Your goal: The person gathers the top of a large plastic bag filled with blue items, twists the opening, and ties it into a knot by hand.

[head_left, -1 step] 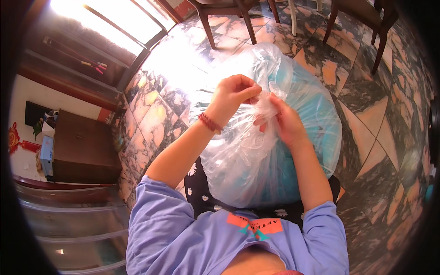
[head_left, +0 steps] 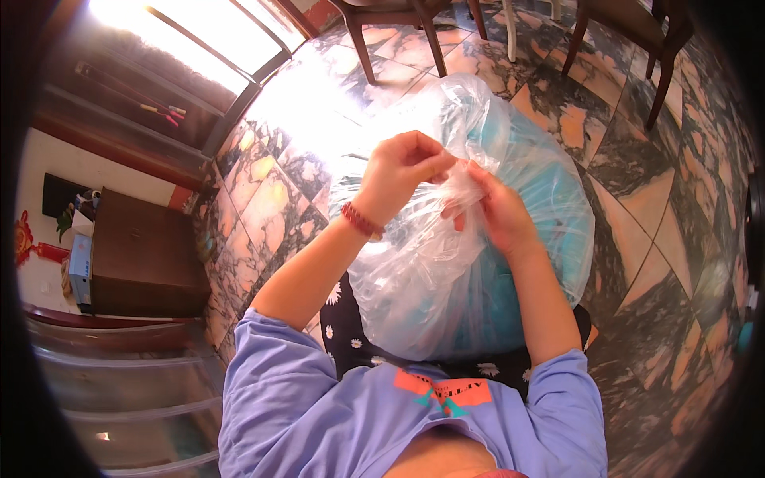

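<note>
Atop the bulky, translucent plastic bag [head_left: 418, 275], my left hand [head_left: 405, 171] and right hand [head_left: 508, 217] pinch its folds, seemingly keeping them bunched.

Centre, bag [head_left: 414, 295]: thin see-through plastic, glossy, crinkled | 3 o'clock, floor [head_left: 661, 239]: smooth tile, polished like marble | 12 o'clock, chair [head_left: 389, 9]: wood, by its look | 9 o'clock, cabinet [head_left: 147, 259]: wood-like, dull from here | 8 o'clock, stack [head_left: 143, 390]: clear plastic, shiny | 6 o'clock, shirt [head_left: 327, 414]: matt cloth
</note>
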Action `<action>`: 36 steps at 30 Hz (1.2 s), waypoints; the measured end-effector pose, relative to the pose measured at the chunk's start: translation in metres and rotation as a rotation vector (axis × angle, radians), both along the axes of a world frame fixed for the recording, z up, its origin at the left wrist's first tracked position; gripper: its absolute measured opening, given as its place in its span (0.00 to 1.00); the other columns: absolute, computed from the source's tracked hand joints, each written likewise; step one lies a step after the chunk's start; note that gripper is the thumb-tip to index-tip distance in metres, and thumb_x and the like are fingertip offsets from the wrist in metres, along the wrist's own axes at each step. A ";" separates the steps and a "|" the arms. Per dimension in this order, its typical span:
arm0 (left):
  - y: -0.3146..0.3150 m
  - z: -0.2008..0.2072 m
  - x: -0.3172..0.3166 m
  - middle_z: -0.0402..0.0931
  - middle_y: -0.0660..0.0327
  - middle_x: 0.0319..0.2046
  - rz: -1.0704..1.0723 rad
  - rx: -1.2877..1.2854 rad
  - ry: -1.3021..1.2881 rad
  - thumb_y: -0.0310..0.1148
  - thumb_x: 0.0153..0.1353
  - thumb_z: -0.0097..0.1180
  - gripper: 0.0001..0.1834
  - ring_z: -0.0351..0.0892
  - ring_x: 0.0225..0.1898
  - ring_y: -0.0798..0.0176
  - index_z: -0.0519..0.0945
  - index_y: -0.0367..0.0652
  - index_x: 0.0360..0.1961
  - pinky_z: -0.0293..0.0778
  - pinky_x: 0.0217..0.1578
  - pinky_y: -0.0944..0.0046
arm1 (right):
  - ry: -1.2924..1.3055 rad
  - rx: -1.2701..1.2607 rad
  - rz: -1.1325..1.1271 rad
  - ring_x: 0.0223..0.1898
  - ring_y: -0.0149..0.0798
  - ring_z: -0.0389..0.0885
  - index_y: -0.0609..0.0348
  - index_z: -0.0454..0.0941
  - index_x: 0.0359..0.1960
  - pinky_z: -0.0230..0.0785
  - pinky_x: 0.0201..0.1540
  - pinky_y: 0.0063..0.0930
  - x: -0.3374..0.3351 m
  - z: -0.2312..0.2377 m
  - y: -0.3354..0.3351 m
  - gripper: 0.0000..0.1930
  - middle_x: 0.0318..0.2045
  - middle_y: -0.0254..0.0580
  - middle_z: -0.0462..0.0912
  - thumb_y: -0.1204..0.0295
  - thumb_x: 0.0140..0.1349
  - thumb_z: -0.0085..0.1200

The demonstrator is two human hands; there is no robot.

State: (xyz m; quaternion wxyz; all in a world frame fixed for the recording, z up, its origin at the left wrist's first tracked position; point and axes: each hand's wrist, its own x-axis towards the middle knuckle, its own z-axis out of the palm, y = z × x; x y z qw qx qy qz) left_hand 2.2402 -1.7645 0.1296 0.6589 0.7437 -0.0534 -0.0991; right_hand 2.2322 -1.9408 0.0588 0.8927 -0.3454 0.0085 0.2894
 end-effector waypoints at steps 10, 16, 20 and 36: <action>0.010 -0.034 -0.056 0.73 0.67 0.31 -0.217 0.971 -1.206 0.27 0.45 0.60 0.07 0.75 0.29 0.67 0.80 0.45 0.29 0.73 0.29 0.66 | -0.034 -0.121 0.227 0.22 0.27 0.74 0.67 0.76 0.49 0.68 0.26 0.18 0.014 0.021 -0.007 0.20 0.29 0.38 0.81 0.61 0.71 0.44; 0.024 -0.059 -0.029 0.75 0.63 0.44 0.104 0.812 -1.037 0.22 0.47 0.56 0.17 0.74 0.48 0.57 0.77 0.45 0.41 0.69 0.53 0.57 | -0.149 -0.354 0.130 0.27 0.32 0.80 0.62 0.79 0.38 0.73 0.32 0.24 0.000 0.042 0.003 0.16 0.31 0.40 0.82 0.62 0.71 0.45; 0.021 -0.033 0.008 0.77 0.61 0.48 -0.142 0.884 -1.116 0.21 0.44 0.56 0.26 0.73 0.54 0.58 0.76 0.49 0.48 0.63 0.61 0.55 | -0.461 -0.604 0.095 0.31 0.35 0.81 0.63 0.78 0.36 0.73 0.34 0.25 -0.009 0.036 0.006 0.11 0.31 0.41 0.81 0.69 0.69 0.45; 0.080 -0.037 0.046 0.78 0.54 0.50 -0.654 0.139 0.151 0.45 0.62 0.55 0.26 0.73 0.54 0.61 0.78 0.32 0.52 0.65 0.57 0.65 | -1.959 -1.416 -0.431 0.54 0.53 0.76 0.71 0.76 0.41 0.75 0.52 0.35 -0.020 -0.004 0.025 0.12 0.49 0.55 0.73 0.78 0.55 0.52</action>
